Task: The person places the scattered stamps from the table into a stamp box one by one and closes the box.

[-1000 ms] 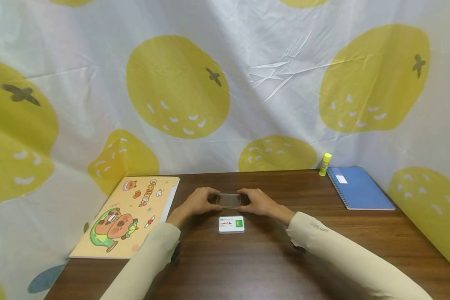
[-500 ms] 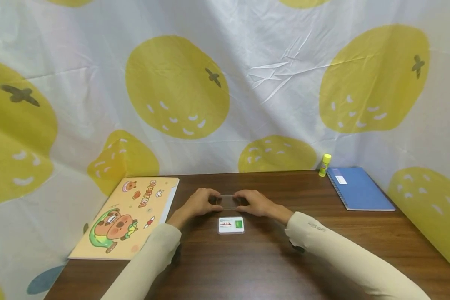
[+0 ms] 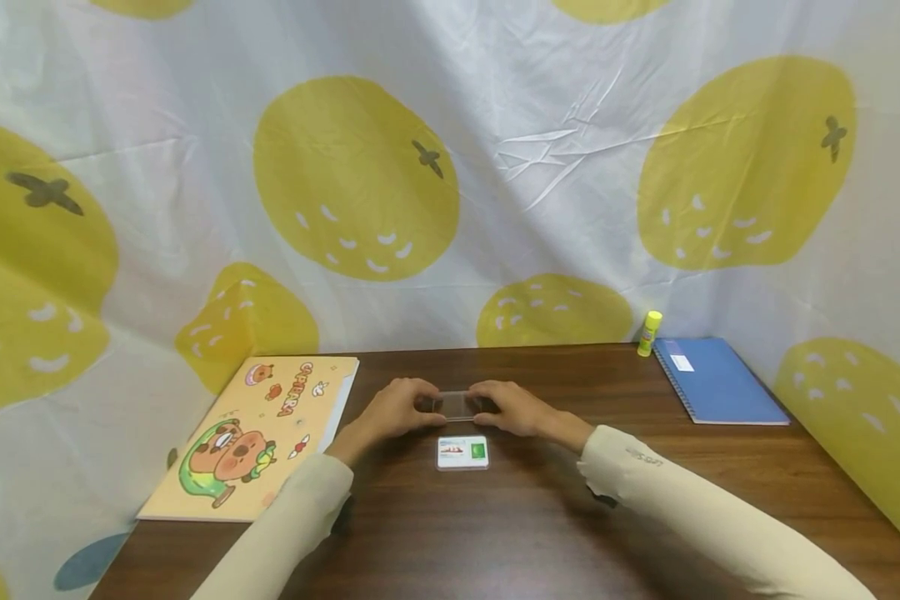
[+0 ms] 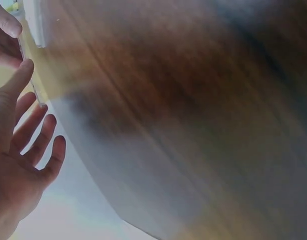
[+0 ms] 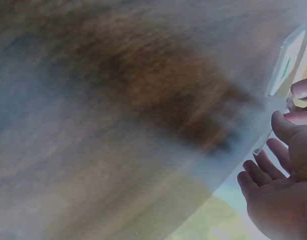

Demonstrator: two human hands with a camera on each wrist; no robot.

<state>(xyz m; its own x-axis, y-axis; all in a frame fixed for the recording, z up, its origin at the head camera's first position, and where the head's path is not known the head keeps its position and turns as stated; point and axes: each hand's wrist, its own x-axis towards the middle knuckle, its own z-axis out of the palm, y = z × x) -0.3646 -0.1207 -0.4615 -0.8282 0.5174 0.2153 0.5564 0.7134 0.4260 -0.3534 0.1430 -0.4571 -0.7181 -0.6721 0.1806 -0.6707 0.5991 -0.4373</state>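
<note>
A thin clear plastic piece (image 3: 457, 407), rectangular like a case lid, spans the gap between the two hands in the head view. My left hand (image 3: 399, 407) pinches its left end with thumb and fingers. At the opposite end, my right hand (image 3: 521, 408) grips it the same way. Just nearer to me, a flat clear case (image 3: 462, 452) with a white card showing red and green print lies on the table. Both wrist views catch the clear piece nearly edge-on; the left hand (image 4: 23, 145) and right hand (image 5: 288, 170) have their other fingers loosely bent.
The dark wooden table (image 3: 480, 533) carries a tan capybara folder (image 3: 251, 442) on the left. At the back right are a blue spiral notebook (image 3: 723, 380) and an upright yellow glue stick (image 3: 648, 334). Lemon-print cloth (image 3: 540, 208) hangs behind and at both sides.
The right hand has shifted slightly left, its fingers reaching a little further over the clear piece. The left hand keeps its grip, and the case with the card stays put.
</note>
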